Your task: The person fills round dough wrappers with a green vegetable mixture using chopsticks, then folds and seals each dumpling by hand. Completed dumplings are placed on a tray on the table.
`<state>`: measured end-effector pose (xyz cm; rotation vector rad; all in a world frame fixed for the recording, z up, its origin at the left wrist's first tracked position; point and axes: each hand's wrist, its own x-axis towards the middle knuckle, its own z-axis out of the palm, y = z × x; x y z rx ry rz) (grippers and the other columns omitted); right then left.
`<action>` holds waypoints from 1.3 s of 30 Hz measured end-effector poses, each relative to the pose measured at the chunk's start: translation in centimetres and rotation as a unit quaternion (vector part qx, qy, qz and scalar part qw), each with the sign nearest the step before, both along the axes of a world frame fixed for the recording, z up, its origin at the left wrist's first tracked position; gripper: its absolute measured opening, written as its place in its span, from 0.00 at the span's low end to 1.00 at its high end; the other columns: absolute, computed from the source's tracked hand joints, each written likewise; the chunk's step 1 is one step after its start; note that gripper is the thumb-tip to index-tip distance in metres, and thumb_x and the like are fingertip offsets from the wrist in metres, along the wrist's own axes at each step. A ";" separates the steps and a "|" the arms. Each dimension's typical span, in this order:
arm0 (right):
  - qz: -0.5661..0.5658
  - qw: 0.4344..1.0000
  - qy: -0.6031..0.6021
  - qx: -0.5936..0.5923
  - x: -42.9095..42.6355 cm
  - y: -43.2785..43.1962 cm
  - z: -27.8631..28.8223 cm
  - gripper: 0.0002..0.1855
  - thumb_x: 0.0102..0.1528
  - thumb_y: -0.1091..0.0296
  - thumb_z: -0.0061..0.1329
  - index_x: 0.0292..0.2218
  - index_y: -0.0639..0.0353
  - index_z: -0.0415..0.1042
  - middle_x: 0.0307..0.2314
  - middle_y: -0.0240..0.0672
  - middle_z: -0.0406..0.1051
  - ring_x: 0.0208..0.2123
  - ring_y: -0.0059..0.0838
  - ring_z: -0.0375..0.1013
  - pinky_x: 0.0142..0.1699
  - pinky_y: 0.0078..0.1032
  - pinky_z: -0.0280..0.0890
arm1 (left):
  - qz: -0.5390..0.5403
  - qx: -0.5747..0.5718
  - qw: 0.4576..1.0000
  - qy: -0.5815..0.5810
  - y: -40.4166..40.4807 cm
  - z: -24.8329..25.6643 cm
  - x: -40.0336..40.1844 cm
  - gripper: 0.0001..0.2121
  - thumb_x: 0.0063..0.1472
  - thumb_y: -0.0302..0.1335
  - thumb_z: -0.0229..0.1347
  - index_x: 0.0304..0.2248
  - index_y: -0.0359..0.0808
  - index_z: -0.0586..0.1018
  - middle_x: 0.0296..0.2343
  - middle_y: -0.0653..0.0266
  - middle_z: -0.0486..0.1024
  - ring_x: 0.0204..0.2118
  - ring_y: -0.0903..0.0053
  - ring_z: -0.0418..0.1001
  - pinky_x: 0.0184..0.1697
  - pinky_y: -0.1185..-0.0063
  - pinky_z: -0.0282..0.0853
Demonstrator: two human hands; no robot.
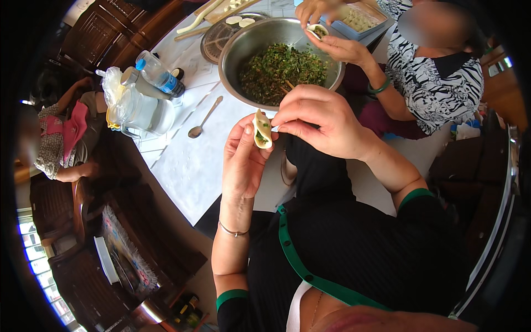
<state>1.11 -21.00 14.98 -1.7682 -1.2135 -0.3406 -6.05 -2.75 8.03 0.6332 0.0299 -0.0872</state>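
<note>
My left hand (245,153) holds a partly folded dumpling (262,129) between thumb and fingers, its green filling showing at the open lower part. The fingertips of my right hand (317,120) are pinched together at the dumpling's right edge; whether they grip the dough is not clear. Just beyond my hands stands a large steel bowl (227,85) of chopped green and brown filling (284,68). Two wooden stick ends (289,85) show in the filling beside my right hand. A metal spoon (205,118) lies on the covered table (186,170), left of my hands.
A round tray (211,41) with dough wrappers (240,20) stands behind the bowl, near a dough roll (199,18). A plastic jug (143,112) and bottle (159,76) are at left. At right a co-worker's hands (346,47) hold a filled wrapper (318,31), near a dumpling box (361,20).
</note>
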 end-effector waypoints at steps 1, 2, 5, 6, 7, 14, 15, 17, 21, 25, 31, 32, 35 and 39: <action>0.003 1.000 -0.010 -0.005 0.1 0.1 -0.2 0.11 0.47 0.81 0.59 0.34 0.61 0.76 0.29 0.34 0.72 0.29 0.29 0.73 0.33 0.23 0.68 | -0.001 0.000 1.000 -0.001 0.0 -0.1 0.1 0.14 0.68 0.32 0.50 0.48 0.32 0.73 0.39 0.58 0.77 0.38 0.73 0.78 0.40 0.81 0.77; 0.003 1.000 -0.025 -0.002 0.4 0.3 -0.6 0.11 0.46 0.80 0.59 0.34 0.61 0.76 0.28 0.34 0.71 0.28 0.30 0.72 0.31 0.24 0.67 | -0.003 0.000 1.000 -0.001 0.0 -0.2 0.2 0.14 0.68 0.32 0.50 0.48 0.32 0.73 0.39 0.58 0.78 0.38 0.73 0.79 0.40 0.81 0.77; 0.001 1.000 -0.026 0.000 1.4 0.5 -1.6 0.10 0.47 0.80 0.59 0.34 0.61 0.76 0.28 0.34 0.72 0.28 0.30 0.72 0.32 0.24 0.67 | -0.012 0.018 1.000 -0.008 0.0 -0.5 0.8 0.14 0.68 0.31 0.49 0.48 0.31 0.73 0.38 0.58 0.78 0.38 0.73 0.79 0.40 0.82 0.78; 0.004 1.000 -0.030 0.001 1.7 0.6 -1.9 0.10 0.47 0.80 0.59 0.34 0.61 0.76 0.28 0.34 0.72 0.28 0.30 0.72 0.32 0.24 0.67 | -0.015 0.027 0.999 -0.010 0.1 -0.6 1.0 0.13 0.68 0.31 0.49 0.48 0.31 0.73 0.38 0.58 0.78 0.38 0.73 0.79 0.40 0.82 0.78; 0.007 0.999 -0.034 0.001 2.0 0.6 -2.1 0.10 0.47 0.80 0.59 0.34 0.61 0.76 0.28 0.34 0.72 0.28 0.30 0.72 0.32 0.24 0.67 | -0.013 0.028 0.999 -0.008 0.1 -0.8 1.2 0.13 0.68 0.31 0.49 0.47 0.31 0.73 0.38 0.58 0.78 0.38 0.73 0.79 0.40 0.82 0.78; 0.013 0.996 -0.090 0.001 4.4 1.0 -4.8 0.10 0.48 0.80 0.58 0.34 0.61 0.75 0.28 0.34 0.71 0.28 0.31 0.72 0.32 0.25 0.67 | -0.006 0.035 0.999 -0.001 0.4 -3.1 3.3 0.13 0.68 0.31 0.50 0.47 0.31 0.74 0.37 0.58 0.78 0.37 0.73 0.80 0.39 0.82 0.79; 0.012 0.996 -0.087 0.003 4.7 1.1 -5.2 0.09 0.48 0.80 0.58 0.33 0.61 0.74 0.28 0.34 0.71 0.28 0.32 0.72 0.32 0.25 0.67 | -0.007 0.036 0.999 0.000 0.4 -3.4 3.5 0.13 0.68 0.31 0.50 0.47 0.31 0.74 0.37 0.58 0.78 0.37 0.73 0.80 0.39 0.82 0.79; 0.008 0.997 -0.080 0.007 5.3 1.3 -6.0 0.09 0.48 0.80 0.57 0.33 0.61 0.73 0.28 0.35 0.71 0.28 0.32 0.72 0.32 0.25 0.67 | -0.007 0.046 0.999 0.004 0.3 -3.8 3.9 0.13 0.68 0.31 0.50 0.47 0.31 0.74 0.37 0.58 0.78 0.37 0.72 0.80 0.39 0.82 0.79; 0.025 0.999 0.040 0.025 6.2 1.2 -7.0 0.08 0.50 0.81 0.56 0.32 0.63 0.72 0.28 0.34 0.71 0.28 0.30 0.72 0.32 0.24 0.66 | -0.001 0.063 0.998 0.010 0.4 -4.3 4.6 0.13 0.68 0.30 0.50 0.47 0.31 0.73 0.38 0.57 0.78 0.38 0.72 0.80 0.39 0.81 0.79; 0.040 0.991 0.120 0.044 6.1 0.8 -6.9 0.06 0.51 0.82 0.56 0.32 0.63 0.72 0.27 0.34 0.72 0.29 0.27 0.73 0.33 0.21 0.66 | 0.024 0.076 0.997 0.016 0.4 -4.5 4.8 0.13 0.68 0.29 0.50 0.48 0.31 0.73 0.41 0.56 0.77 0.40 0.72 0.79 0.41 0.80 0.79; 0.013 0.998 0.059 0.030 5.5 0.9 -7.9 0.08 0.48 0.81 0.59 0.31 0.62 0.73 0.27 0.35 0.72 0.27 0.28 0.73 0.31 0.23 0.67 | 0.042 0.070 0.997 0.003 0.1 -5.2 5.4 0.12 0.67 0.28 0.51 0.48 0.33 0.73 0.43 0.58 0.76 0.43 0.74 0.78 0.45 0.77 0.78; 0.005 0.999 0.043 0.032 5.6 1.0 -8.1 0.10 0.47 0.81 0.59 0.31 0.62 0.73 0.27 0.35 0.71 0.26 0.29 0.73 0.29 0.23 0.67 | 0.047 0.076 0.996 0.001 0.0 -5.2 5.3 0.12 0.67 0.27 0.51 0.48 0.34 0.73 0.43 0.58 0.77 0.43 0.74 0.78 0.45 0.77 0.78; -0.026 0.999 -0.018 0.016 6.0 1.0 -8.0 0.10 0.47 0.81 0.59 0.31 0.62 0.73 0.27 0.35 0.72 0.25 0.29 0.73 0.28 0.23 0.67 | 0.062 0.090 0.994 -0.002 -0.1 -5.4 5.3 0.11 0.67 0.26 0.52 0.47 0.34 0.73 0.42 0.60 0.77 0.43 0.75 0.77 0.45 0.76 0.77; -0.042 0.998 0.036 0.007 5.7 1.0 -8.0 0.08 0.48 0.82 0.57 0.32 0.62 0.73 0.27 0.35 0.72 0.25 0.30 0.74 0.28 0.24 0.68 | 0.079 0.107 0.991 0.001 -0.4 -5.2 5.1 0.12 0.65 0.24 0.53 0.47 0.34 0.73 0.42 0.61 0.77 0.43 0.76 0.77 0.45 0.77 0.77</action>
